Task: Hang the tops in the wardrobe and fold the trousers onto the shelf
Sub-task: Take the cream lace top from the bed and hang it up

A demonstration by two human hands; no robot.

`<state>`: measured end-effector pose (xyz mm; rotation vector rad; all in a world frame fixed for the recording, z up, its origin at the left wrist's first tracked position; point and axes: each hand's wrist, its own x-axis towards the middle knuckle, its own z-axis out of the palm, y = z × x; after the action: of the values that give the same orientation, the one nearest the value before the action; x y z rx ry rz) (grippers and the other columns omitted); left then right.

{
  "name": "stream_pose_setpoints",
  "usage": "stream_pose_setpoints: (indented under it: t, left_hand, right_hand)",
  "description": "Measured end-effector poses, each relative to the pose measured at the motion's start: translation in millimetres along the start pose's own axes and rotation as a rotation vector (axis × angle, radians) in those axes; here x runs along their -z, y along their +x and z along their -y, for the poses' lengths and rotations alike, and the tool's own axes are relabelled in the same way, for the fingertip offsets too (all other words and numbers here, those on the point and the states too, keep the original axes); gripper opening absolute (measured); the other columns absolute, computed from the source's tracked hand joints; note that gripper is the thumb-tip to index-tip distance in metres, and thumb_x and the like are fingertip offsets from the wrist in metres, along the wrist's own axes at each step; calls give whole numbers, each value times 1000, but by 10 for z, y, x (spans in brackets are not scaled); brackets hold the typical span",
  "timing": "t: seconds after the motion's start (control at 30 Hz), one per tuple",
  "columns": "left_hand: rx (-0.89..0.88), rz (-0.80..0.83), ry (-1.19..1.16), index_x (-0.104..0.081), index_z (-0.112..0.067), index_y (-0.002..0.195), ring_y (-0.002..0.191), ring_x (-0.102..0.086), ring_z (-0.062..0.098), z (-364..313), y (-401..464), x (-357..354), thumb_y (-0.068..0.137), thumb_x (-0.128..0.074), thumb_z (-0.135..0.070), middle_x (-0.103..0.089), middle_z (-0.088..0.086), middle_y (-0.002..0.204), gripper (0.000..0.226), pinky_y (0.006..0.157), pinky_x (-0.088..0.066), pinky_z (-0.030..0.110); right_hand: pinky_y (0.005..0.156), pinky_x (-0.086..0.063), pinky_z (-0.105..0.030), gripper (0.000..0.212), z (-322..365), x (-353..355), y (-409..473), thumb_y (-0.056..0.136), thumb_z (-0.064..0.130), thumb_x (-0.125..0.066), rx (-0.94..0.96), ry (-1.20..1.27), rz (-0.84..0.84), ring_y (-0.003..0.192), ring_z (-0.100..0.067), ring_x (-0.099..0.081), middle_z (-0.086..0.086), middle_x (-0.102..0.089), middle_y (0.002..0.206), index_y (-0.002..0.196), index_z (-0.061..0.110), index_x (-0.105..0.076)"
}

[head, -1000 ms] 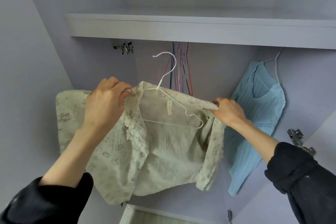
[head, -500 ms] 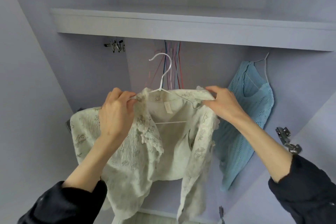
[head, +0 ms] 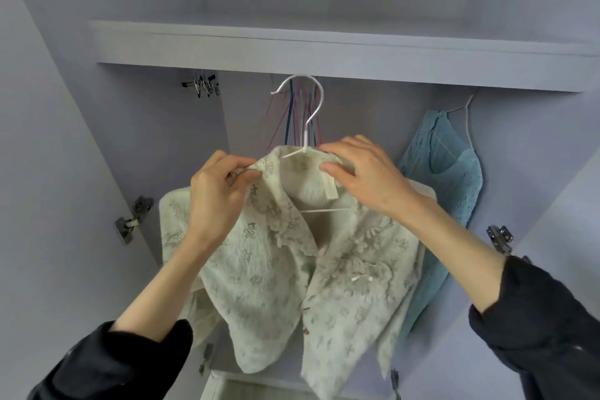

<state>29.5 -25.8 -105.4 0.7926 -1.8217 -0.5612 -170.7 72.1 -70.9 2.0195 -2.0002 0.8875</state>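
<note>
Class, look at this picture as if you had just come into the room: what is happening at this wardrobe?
A person is putting a cream patterned blouse on a white hanger in front of an open wardrobe. The left hand pinches the collar, and the right hand grips the other shoulder. The hook is not yet on anything. A blue knit top already hangs at the right, under the shelf.

Single head view — close, angled up into the wardrobe (head: pixel 162 127) interior.
</note>
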Motion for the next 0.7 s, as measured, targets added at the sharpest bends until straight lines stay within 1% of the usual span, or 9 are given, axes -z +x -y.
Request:
stream_pose_setpoints:
  t: [0.07,0.17,0.23,0.33,0.43,0.53,0.57,0.63,0.7]
  left_hand:
    - [-15,32,-31,-70,-18,85,72,-53,-9,-25,-20,-24,84,-67,-11,-55,-13,79,8,67,-37,3]
    - [5,74,-70,-71,-17,86,72,-53,-7,-22,-61,-42,84,-67,-9,-57,-11,80,9,68,-38,5]
    - [2,94,-65,-72,-17,88,75,-55,-5,-10,-71,-22,85,-65,-8,-60,-11,82,12,69,-40,6]
    - [26,85,-46,-70,-23,85,80,-58,-3,11,-39,51,88,-62,-8,-63,-11,87,17,74,-44,8]
    - [0,98,-9,-69,-19,86,70,-56,-6,-4,-7,73,89,-59,-5,-60,-15,85,18,65,-41,5]
    - [-25,108,-2,-70,-17,89,68,-55,-4,-32,3,52,89,-59,-5,-59,-13,85,17,65,-40,5]
    - [-33,112,-21,-69,-22,90,69,-54,-4,-37,0,47,89,-60,-7,-59,-14,84,17,66,-40,6]
    - [-42,177,-73,-62,-40,100,70,-55,0,-19,1,55,88,-64,-24,-60,-16,84,21,69,-40,7]
    - [16,307,-62,-46,-52,118,78,-54,-1,71,6,81,81,-67,-38,-60,-17,89,45,74,-39,6]
  right_hand:
    - [90,-37,-38,25,76,-30,47,94,27,-55,41,22,-88,92,-17,-56,5,-63,94,110,12,-68]
    - [74,-39,-30,21,100,-70,51,94,22,-55,57,126,-43,68,-9,-49,16,-47,74,93,7,-69]
    - [70,-39,-27,23,73,-72,30,95,22,-54,17,182,26,66,-5,-46,15,-44,75,89,4,-68]
    - [75,-43,-30,24,-27,-71,-37,96,23,-51,-45,111,106,74,-6,-46,13,-45,89,90,7,-69]
    - [72,-42,-28,24,-99,-35,-104,97,26,-49,-73,27,118,69,-1,-44,16,-44,98,93,14,-69]
    - [71,-44,-32,24,-132,-17,-140,98,29,-48,-70,-47,142,69,-3,-47,13,-48,103,95,18,-69]
    - [72,-45,-34,24,-146,-20,-154,98,29,-48,-68,-61,141,72,-6,-48,11,-49,106,94,18,-69]
    - [73,-45,-35,23,-182,-37,-178,98,28,-48,-71,-44,106,75,-7,-49,10,-50,107,92,16,-68]
    - [73,-44,-33,23,-234,-50,-196,97,26,-48,-99,6,55,77,-7,-49,11,-49,103,89,14,-67]
